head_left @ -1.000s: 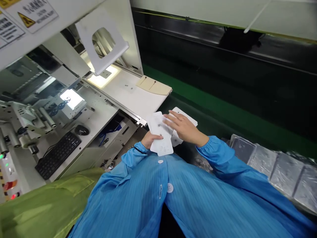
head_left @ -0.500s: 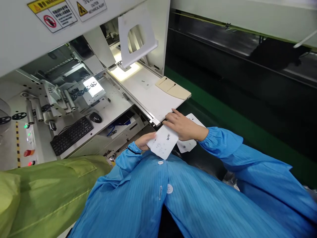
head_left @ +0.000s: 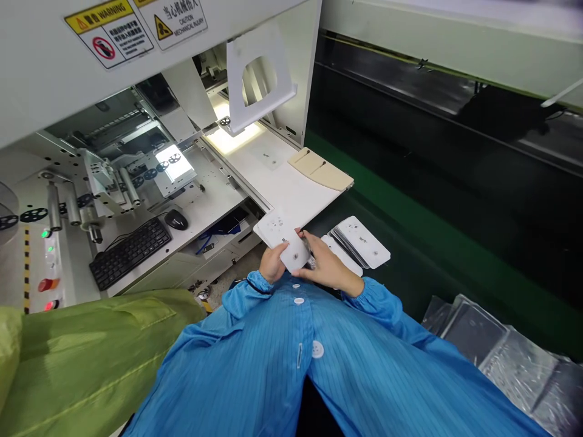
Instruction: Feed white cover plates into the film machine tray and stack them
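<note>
Card: thin, white, likely light and stiff (could bend); held up by the tray end.
Left hand: fingers grip its near edge.
Right hand: fingers pinch its right end.
Grip: edges seem best.
Beside: card stack.

Yellow-headed sticker on white machine housing: "警告 WARNING", red prohibition sign beneath, fine print unreadable. Neighbouring sticker, same housing: yellow hazard triangle, "当心机械伤人", "CAUTION MECHANICAL INJURY". Dark marks on held white card: too small to read.
</note>
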Demonstrator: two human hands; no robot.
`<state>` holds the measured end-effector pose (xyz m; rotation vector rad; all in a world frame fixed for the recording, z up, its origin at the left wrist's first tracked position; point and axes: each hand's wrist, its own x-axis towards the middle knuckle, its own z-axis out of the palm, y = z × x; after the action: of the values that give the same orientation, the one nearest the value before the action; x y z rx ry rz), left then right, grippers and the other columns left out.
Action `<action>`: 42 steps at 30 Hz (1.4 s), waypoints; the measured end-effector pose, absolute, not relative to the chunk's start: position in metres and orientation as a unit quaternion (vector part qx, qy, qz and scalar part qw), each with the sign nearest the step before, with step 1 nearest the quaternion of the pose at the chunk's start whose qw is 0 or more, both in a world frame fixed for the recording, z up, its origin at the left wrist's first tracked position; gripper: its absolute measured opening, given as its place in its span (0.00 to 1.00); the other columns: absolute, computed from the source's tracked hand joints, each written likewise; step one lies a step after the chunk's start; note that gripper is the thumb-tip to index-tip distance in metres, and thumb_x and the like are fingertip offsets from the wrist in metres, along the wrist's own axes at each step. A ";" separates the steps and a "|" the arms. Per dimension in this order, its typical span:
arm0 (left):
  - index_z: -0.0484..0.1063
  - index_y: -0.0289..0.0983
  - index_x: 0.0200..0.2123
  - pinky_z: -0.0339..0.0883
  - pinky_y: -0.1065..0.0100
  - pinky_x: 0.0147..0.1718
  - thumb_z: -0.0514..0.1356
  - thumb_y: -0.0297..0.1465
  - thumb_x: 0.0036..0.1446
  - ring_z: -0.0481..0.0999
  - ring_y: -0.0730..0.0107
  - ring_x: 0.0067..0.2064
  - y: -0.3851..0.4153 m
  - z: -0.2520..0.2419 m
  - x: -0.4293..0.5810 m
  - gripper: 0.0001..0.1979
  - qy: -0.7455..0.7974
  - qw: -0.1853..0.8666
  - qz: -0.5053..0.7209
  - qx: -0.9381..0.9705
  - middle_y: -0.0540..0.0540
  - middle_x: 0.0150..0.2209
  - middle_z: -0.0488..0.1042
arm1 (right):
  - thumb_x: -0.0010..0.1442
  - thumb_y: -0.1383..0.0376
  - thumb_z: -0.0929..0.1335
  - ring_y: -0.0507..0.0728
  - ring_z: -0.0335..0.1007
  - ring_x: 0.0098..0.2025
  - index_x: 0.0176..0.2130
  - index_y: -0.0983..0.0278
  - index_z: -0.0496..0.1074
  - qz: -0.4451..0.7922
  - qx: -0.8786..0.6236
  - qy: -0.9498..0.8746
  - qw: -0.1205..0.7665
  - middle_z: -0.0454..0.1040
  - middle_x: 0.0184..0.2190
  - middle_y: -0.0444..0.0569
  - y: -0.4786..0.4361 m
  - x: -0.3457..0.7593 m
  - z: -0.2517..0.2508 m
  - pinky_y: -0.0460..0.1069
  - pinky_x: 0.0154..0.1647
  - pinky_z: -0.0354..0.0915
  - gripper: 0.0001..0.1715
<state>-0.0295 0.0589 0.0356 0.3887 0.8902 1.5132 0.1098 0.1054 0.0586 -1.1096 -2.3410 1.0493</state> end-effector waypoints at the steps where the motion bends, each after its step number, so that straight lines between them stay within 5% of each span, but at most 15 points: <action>1: 0.71 0.33 0.49 0.56 0.53 0.58 0.64 0.33 0.46 0.66 0.51 0.58 0.060 0.039 -0.030 0.24 0.383 0.635 0.653 0.155 0.39 0.49 0.75 | 0.46 0.48 0.71 0.65 0.60 0.54 0.59 0.65 0.53 0.391 -0.411 -0.801 0.193 0.61 0.54 0.60 0.110 0.113 0.057 0.60 0.50 0.62 0.49; 7: 0.68 0.35 0.51 0.59 0.49 0.56 0.70 0.27 0.37 0.72 0.50 0.52 0.062 0.041 -0.027 0.34 0.417 0.638 0.646 0.052 0.40 0.45 0.77 | 0.42 0.50 0.72 0.55 0.68 0.33 0.34 0.65 0.71 0.563 -0.463 -0.648 0.221 0.72 0.30 0.48 0.126 0.115 0.041 0.49 0.31 0.65 0.25; 12: 0.68 0.35 0.50 0.57 0.50 0.59 0.67 0.32 0.46 0.69 0.52 0.55 0.063 0.037 -0.034 0.26 0.409 0.624 0.665 0.004 0.39 0.47 0.76 | 0.42 0.49 0.71 0.52 0.66 0.25 0.29 0.66 0.71 0.577 -0.529 -0.551 0.289 0.72 0.24 0.45 0.153 0.105 0.028 0.47 0.25 0.62 0.23; 16: 0.67 0.33 0.51 0.57 0.49 0.58 0.63 0.31 0.50 0.68 0.51 0.56 0.056 0.032 -0.051 0.23 0.416 0.625 0.661 -0.015 0.37 0.46 0.76 | 0.42 0.47 0.71 0.57 0.71 0.30 0.31 0.68 0.73 0.499 -0.576 -0.562 0.324 0.76 0.27 0.51 0.213 0.096 0.024 0.50 0.31 0.66 0.27; 19: 0.65 0.34 0.53 0.58 0.48 0.58 0.63 0.31 0.50 0.69 0.50 0.56 0.047 0.027 -0.062 0.26 0.427 0.618 0.660 -0.023 0.37 0.48 0.75 | 0.48 0.49 0.70 0.64 0.71 0.43 0.39 0.69 0.74 0.360 -0.606 -0.653 0.277 0.76 0.39 0.58 0.244 0.086 0.024 0.57 0.44 0.66 0.28; 24: 0.67 0.34 0.52 0.61 0.49 0.57 0.64 0.32 0.50 0.69 0.50 0.56 0.039 0.024 -0.074 0.25 0.438 0.606 0.663 -0.032 0.37 0.49 0.74 | 0.60 0.59 0.63 0.69 0.45 0.65 0.60 0.71 0.58 0.144 -0.499 -0.836 0.178 0.53 0.63 0.63 0.220 0.065 0.020 0.66 0.61 0.48 0.32; 29: 0.67 0.33 0.52 0.62 0.50 0.56 0.64 0.33 0.50 0.69 0.50 0.56 0.041 0.023 -0.081 0.25 0.452 0.597 0.662 -0.040 0.37 0.48 0.75 | 0.61 0.50 0.59 0.71 0.39 0.66 0.62 0.71 0.54 0.157 -0.454 -0.874 0.071 0.48 0.65 0.63 0.191 0.047 0.009 0.68 0.63 0.40 0.39; 42: 0.62 0.37 0.57 0.62 0.52 0.57 0.62 0.35 0.53 0.68 0.50 0.57 0.043 0.012 -0.093 0.28 0.459 0.611 0.644 -0.034 0.40 0.49 0.75 | 0.60 0.44 0.58 0.71 0.36 0.67 0.63 0.70 0.53 0.165 -0.427 -0.886 0.075 0.47 0.66 0.61 0.241 0.044 0.002 0.67 0.64 0.36 0.43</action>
<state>-0.0934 0.0431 0.0124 -0.0783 1.0598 1.4852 0.0439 0.2407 0.0015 -1.2794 -2.6574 0.4944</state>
